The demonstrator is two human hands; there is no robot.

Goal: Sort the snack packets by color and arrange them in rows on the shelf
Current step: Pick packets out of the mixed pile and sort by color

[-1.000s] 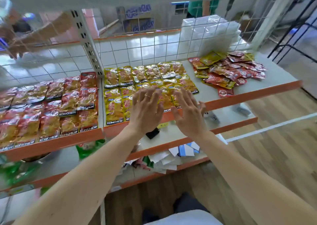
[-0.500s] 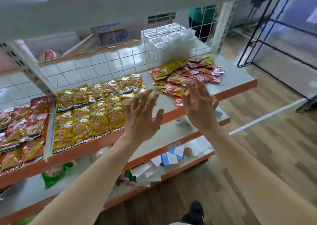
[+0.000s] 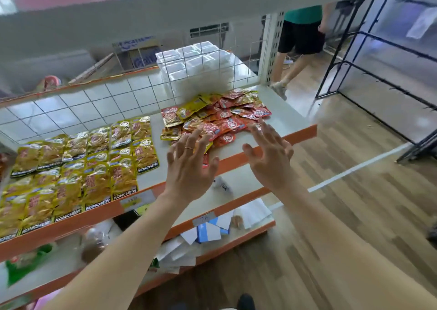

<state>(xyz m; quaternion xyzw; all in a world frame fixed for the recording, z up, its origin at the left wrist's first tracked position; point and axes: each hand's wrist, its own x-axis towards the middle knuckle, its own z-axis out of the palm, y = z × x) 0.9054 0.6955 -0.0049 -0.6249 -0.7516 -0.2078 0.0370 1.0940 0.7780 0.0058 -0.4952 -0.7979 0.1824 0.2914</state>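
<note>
Both arms are reaching from the bottom of the frame toward the middle. The left hand (image 3: 189, 168) is hanging open with the fingers spread wide and its back toward the camera, holding nothing; a thin ring (image 3: 189, 147) is sitting on one finger. The right hand (image 3: 269, 158) is also spread out and holding nothing, just to the right of the left one. The fingertips of both hands are lying over the near edge of the mixed pile of red and yellow snack packets (image 3: 220, 118). Whether they are touching it, I cannot tell.

This pile is lying loose at the centre right of the white shelf (image 3: 286, 111), near its orange front edge. The sorted yellow snack packets (image 3: 94, 165) are lying flat in neat rows at the centre left, apart from the pile.

Behind the packets a white wire grid (image 3: 94, 106) is closing the back of the shelf, and stacked clear plastic containers (image 3: 194, 66) are standing behind it. Papers and a blue box (image 3: 208, 231) are lying on a lower shelf under the hands. At the upper right a person in black shorts (image 3: 300, 35) is standing on the wooden floor (image 3: 354, 203), beside a black metal rack (image 3: 378, 73).
</note>
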